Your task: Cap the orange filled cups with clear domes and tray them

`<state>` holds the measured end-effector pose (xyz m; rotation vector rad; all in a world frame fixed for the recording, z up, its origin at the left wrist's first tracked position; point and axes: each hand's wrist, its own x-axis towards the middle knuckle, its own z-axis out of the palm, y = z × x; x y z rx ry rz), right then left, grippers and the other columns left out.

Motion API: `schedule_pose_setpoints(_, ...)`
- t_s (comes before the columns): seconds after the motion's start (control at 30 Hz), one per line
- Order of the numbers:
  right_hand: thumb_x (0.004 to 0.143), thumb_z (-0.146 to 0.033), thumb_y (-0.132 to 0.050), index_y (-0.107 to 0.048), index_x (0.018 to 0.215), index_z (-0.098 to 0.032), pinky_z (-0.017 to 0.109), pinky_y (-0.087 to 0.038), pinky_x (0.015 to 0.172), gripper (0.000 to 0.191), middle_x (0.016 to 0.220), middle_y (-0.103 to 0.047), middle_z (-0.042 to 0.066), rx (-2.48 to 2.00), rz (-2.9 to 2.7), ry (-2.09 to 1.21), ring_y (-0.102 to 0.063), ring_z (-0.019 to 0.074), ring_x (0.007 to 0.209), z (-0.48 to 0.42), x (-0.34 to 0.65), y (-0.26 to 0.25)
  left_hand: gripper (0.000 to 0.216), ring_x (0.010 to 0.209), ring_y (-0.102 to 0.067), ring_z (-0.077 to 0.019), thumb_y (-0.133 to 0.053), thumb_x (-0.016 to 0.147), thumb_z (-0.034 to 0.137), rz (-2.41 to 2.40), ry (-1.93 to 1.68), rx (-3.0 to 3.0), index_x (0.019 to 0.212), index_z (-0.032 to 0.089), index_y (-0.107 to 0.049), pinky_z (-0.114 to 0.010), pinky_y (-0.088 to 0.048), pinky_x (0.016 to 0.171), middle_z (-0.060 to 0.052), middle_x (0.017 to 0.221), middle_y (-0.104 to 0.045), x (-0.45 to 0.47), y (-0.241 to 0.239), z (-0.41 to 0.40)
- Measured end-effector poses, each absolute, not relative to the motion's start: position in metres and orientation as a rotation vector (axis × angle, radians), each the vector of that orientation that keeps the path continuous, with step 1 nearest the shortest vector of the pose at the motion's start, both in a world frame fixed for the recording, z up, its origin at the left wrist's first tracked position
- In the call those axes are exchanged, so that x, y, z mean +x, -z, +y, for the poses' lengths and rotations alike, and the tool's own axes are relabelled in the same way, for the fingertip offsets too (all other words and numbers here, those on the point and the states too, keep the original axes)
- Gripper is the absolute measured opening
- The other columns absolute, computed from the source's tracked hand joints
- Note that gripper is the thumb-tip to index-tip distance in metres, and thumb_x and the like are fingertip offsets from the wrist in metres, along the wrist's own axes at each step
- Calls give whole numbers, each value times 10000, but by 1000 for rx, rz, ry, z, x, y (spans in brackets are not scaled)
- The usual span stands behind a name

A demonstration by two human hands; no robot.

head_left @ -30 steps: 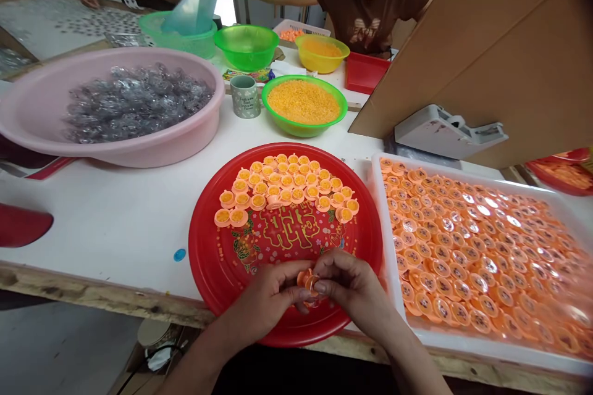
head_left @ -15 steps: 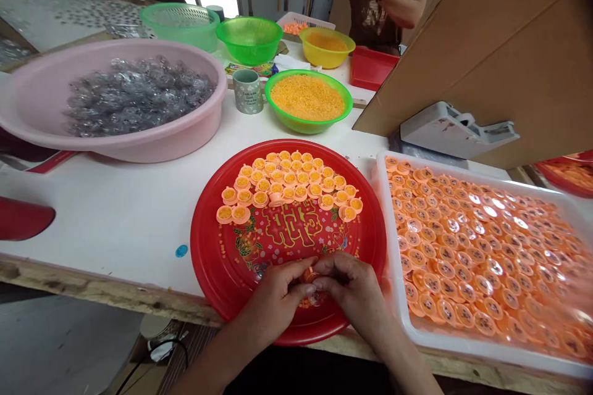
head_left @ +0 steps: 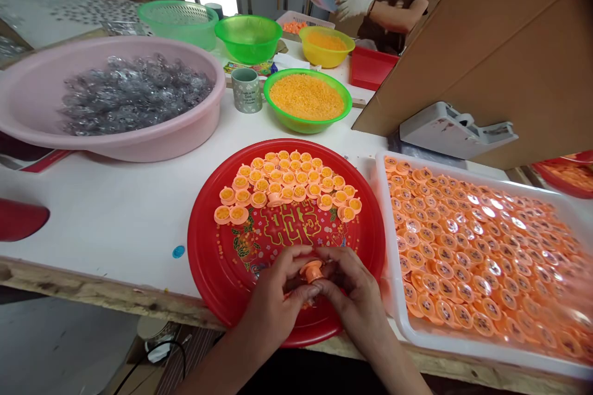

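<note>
Between the fingertips of my left hand point(head_left: 275, 296) and my right hand point(head_left: 356, 287) is a small orange plastic toy cup with a saucer-like rim point(head_left: 312, 271), its wide rim facing up. Both hands are closed on it, over the near part of a round red tray point(head_left: 206, 259) with a printed pattern. Toward the tray's far side stand several similar orange cups point(head_left: 288, 179) with yellow bits inside. My fingers hide part of the held cup, and some clear or orange bits below it are hard to make out.
At right lies a white tray point(head_left: 402, 321) full of orange cups with clear, printed tops. Behind are a green bowl point(head_left: 311, 128) of yellow bits, a mug point(head_left: 247, 91) and a pink basin point(head_left: 185, 142) of clear plastic pieces. A cardboard panel point(head_left: 509, 62) leans at right. Two people work beyond.
The orange cup has been turned and lifted slightly between my fingers, so more of it shows. Across the table, a person's gloved hands have lowered and tilted a blue container.
</note>
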<state>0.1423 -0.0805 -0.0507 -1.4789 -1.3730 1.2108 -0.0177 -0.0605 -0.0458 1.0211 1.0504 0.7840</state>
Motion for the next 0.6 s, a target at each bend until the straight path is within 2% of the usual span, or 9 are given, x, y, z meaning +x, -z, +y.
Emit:
schedule_pose_setpoints(0.1, 856, -177, -644, -653, 1055, -274, 250, -510, 650, 221, 944, -592, 19, -1417, -1408, -1190, -591, 149, 770, -82, 144, 47, 270, 910, -695, -239, -769, 698, 209, 996, -806, 833, 959, 203, -699, -310, -573, 795, -41, 933, -742, -19, 41, -61)
schedule_pose_setpoints(0.27, 888, -168, -603, -626, 1081, -267, 249, -517, 687, 218, 907, -625, 12, -1392, -1437, -1137, -616, 149, 793, -86, 141, 40, 242, 873, -698, -228, -751, 714, 196, 1084, -858, 941, 956, 205, -737, -305, -567, 801, -41, 917, -750, -20, 34, -63)
schedule_pose_setpoints(0.37, 867, -142, -617, -627, 1026, -254, 237, -494, 644, 195, 830, -601, -7, -1391, -1467, -1015, -585, 134, 721, -90, 138, 38, 216, 881, -697, -200, -712, 741, 156, 1116, -965, 1133, 936, 238, -755, -263, -549, 815, -23, 934, -755, -20, 26, -64)
schedule_pose_setpoints(0.47, 852, -152, -631, -635, 968, -239, 224, -444, 576, 145, 736, -561, -24, -1404, -1479, -878, -538, 123, 638, -93, 134, 38, 225, 807, -696, -167, -696, 749, 149, 1114, -1027, 1248, 916, 283, -764, -211, -546, 745, 12, 847, -752, -21, 22, -63)
schedule_pose_setpoints(0.6, 828, -151, -631, -636, 931, -224, 215, -413, 564, 126, 721, -555, -21, -1418, -1397, -856, -523, 117, 625, -92, 127, 39, 172, 809, -699, -193, -725, 722, 207, 1194, -983, 1271, 863, 294, -771, -216, -562, 738, 7, 852, -759, -23, 29, -65)
